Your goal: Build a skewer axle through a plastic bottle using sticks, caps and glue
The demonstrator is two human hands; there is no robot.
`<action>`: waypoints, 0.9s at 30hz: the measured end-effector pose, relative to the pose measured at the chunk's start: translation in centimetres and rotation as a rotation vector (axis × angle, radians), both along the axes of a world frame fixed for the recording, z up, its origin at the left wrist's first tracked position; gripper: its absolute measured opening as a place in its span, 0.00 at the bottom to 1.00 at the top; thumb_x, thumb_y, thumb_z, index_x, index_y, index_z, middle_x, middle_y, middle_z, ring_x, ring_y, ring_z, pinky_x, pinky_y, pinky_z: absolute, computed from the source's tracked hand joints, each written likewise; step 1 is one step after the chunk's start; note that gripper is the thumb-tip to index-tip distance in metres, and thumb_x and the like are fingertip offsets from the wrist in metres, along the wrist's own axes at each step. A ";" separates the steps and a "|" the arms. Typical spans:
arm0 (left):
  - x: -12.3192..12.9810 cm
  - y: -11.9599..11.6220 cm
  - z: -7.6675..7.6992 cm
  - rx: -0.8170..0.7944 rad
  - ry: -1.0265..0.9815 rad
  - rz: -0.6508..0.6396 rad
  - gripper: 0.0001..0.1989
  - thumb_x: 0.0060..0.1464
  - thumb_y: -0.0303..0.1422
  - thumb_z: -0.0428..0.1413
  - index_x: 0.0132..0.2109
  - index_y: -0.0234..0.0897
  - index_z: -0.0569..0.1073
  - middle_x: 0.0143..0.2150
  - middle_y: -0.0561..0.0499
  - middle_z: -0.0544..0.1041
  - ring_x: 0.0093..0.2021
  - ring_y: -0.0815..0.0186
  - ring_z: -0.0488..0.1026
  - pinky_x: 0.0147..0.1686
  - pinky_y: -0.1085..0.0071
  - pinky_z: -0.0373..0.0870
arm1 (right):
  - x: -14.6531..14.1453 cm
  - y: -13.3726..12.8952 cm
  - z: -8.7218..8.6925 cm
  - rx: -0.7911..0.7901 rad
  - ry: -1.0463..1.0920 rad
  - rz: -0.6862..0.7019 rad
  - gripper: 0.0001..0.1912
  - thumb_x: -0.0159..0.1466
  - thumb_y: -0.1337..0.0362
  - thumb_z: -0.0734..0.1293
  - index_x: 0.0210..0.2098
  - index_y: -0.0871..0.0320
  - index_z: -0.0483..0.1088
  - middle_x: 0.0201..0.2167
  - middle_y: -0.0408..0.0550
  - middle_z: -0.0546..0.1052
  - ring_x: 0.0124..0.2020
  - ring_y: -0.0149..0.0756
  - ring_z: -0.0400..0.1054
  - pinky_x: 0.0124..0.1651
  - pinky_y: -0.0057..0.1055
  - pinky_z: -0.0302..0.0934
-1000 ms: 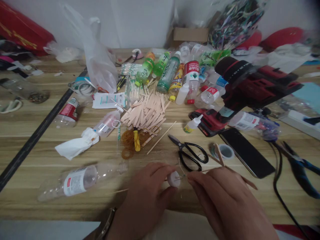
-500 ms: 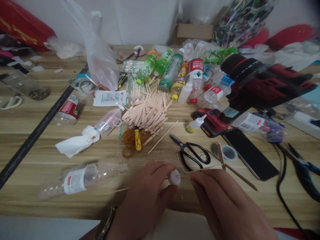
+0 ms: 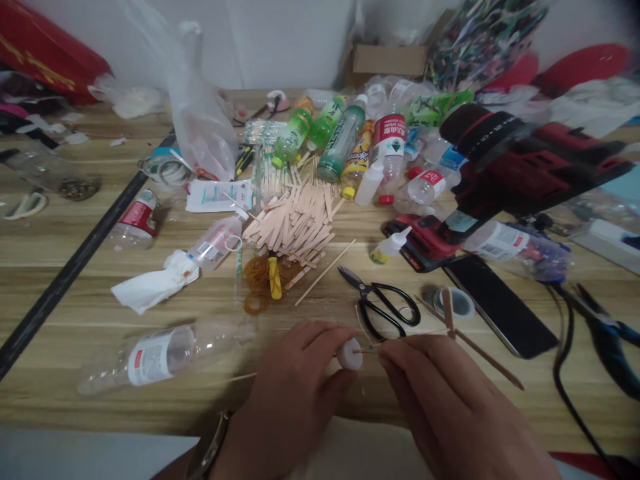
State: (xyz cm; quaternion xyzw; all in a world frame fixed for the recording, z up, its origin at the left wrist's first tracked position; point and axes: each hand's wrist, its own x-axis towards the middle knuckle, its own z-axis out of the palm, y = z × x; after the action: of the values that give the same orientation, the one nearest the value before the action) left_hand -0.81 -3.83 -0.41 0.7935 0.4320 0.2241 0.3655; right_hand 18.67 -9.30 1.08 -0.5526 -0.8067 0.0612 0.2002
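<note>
Low in the middle of the view, my left hand (image 3: pixel 300 393) pinches a white bottle cap (image 3: pixel 349 354) between thumb and forefinger. A thin stick (image 3: pixel 369 349) passes through the cap and sticks out on its right side. My right hand (image 3: pixel 440 387) has its fingers closed on that stick, just right of the cap. Flat crossed wooden sticks (image 3: pixel 449 312) show beyond my right fingers; whether they join the thin stick I cannot tell. Black-handled scissors (image 3: pixel 383 303) lie just beyond both hands.
Behind the hands is a pile of craft sticks (image 3: pixel 295 223). An empty bottle (image 3: pixel 160 357) lies at left. A glue bottle (image 3: pixel 390 245), a red and black drill (image 3: pixel 480 173), a phone (image 3: pixel 501 303), a tape roll (image 3: pixel 457 303) and pliers (image 3: pixel 607 340) are at right.
The crossed wooden sticks beyond my right hand have shifted slightly to the right and turned a little. Both hands keep their hold with almost no movement.
</note>
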 end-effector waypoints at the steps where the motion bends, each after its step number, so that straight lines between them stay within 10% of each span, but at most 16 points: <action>1: 0.0 0.0 0.0 0.009 0.002 -0.001 0.14 0.59 0.27 0.60 0.52 0.39 0.77 0.49 0.46 0.82 0.48 0.57 0.77 0.49 0.62 0.76 | -0.1 0.0 0.0 0.000 0.002 -0.006 0.11 0.72 0.71 0.55 0.45 0.53 0.66 0.37 0.48 0.73 0.36 0.36 0.74 0.39 0.30 0.72; 27: -0.1 -0.2 -0.5 0.131 -0.022 -0.013 0.12 0.65 0.35 0.54 0.52 0.38 0.76 0.48 0.45 0.82 0.47 0.58 0.78 0.47 0.63 0.77 | -0.4 0.3 -0.5 -0.007 -0.057 0.010 0.12 0.72 0.71 0.55 0.46 0.53 0.67 0.28 0.41 0.69 0.27 0.36 0.69 0.30 0.31 0.65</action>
State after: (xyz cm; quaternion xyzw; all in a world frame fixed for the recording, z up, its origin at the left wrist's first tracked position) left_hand -0.91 -4.06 -0.95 0.8158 0.4073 0.2584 0.3191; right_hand 18.28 -8.98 0.61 -0.5508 -0.8147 0.0490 0.1749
